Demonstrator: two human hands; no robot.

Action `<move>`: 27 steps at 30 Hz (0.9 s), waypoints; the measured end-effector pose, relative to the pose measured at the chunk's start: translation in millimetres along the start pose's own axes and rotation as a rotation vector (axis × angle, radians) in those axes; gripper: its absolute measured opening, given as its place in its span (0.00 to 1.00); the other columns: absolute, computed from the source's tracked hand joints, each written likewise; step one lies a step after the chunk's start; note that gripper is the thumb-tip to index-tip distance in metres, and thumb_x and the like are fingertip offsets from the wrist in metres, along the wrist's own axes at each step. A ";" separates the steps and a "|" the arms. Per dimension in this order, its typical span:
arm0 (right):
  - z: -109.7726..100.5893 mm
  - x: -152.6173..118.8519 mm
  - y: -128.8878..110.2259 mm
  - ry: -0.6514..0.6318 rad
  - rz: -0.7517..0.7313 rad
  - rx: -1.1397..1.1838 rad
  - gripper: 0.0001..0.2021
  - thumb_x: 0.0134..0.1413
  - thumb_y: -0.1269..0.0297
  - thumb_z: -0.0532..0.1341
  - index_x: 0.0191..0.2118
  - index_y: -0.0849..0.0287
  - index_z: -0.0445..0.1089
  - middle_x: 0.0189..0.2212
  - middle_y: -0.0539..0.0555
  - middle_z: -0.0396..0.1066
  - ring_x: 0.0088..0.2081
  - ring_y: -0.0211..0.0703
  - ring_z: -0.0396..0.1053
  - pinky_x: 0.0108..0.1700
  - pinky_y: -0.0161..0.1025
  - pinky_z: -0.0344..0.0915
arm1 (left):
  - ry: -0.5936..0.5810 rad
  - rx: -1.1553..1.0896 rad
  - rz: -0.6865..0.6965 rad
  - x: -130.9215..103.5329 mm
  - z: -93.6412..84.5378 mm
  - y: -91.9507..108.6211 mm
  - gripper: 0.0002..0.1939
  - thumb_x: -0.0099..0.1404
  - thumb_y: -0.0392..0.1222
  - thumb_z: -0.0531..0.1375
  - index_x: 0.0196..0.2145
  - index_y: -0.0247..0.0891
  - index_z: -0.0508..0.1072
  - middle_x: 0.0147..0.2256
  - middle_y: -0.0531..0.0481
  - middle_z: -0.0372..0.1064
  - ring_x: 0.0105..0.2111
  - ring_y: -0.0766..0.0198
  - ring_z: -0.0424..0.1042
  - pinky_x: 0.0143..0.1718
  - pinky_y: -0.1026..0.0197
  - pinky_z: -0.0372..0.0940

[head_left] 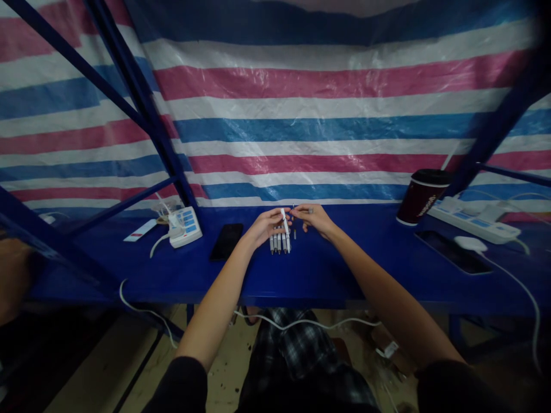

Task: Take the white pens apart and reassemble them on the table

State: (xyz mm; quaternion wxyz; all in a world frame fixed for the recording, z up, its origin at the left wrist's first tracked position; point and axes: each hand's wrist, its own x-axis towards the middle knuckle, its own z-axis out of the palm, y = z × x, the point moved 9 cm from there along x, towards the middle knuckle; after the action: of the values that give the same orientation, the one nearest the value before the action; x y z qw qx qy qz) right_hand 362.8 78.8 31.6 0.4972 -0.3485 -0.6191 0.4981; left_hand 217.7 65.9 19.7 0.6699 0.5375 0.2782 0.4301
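My left hand [267,225] is closed around a white pen [285,222], which stands tilted between the thumb and fingers. Close to its upper end, my right hand [313,216] has thumb and forefinger pinched together. A tiny thin piece shows at those fingertips, too small to name. Below the left hand, several white pens with grey lower ends [278,243] lie side by side on the blue table [327,275]. Just right of this row is a small short piece [295,234], its kind unclear.
A black phone [227,241] and a white power strip [185,226] lie to the left. At right stand a dark cup with a straw [422,197], another power strip [477,221] and a phone [451,251] with a white charger [470,244]. A striped sheet [327,129] hangs behind.
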 end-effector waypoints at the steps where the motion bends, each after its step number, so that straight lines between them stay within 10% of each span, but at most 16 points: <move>1: 0.4 -0.3 -0.5 -0.002 -0.001 0.000 0.21 0.45 0.48 0.75 0.36 0.61 0.79 0.24 0.51 0.73 0.19 0.34 0.63 0.17 0.33 0.64 | 0.000 0.000 0.002 0.1 -0.2 0.0 0.17 0.66 0.34 0.64 0.53 0.36 0.78 0.46 0.39 0.77 0.44 0.55 0.78 0.48 0.52 0.73; 16: -0.7 0.3 -3.6 -0.004 -0.005 -0.033 0.20 0.44 0.48 0.75 0.35 0.61 0.80 0.28 0.53 0.75 0.19 0.34 0.64 0.17 0.34 0.65 | 0.023 0.014 -0.025 -0.5 0.4 -0.2 0.16 0.66 0.36 0.65 0.52 0.37 0.78 0.44 0.40 0.78 0.42 0.58 0.78 0.47 0.54 0.72; 27: -36.6 -7.4 -33.8 0.319 -0.184 0.095 0.22 0.46 0.44 0.73 0.36 0.58 0.74 0.36 0.56 0.79 0.18 0.28 0.52 0.20 0.35 0.65 | -0.054 0.279 -0.071 -7.1 12.1 -5.2 0.21 0.62 0.45 0.71 0.51 0.34 0.79 0.37 0.43 0.76 0.37 0.59 0.78 0.41 0.58 0.71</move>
State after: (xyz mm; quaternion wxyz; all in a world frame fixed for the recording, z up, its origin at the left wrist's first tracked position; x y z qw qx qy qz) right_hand 402.1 73.0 62.4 0.6484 -0.3411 -0.5373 0.4177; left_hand 225.8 53.6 17.3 0.6109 0.6265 0.3360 0.3484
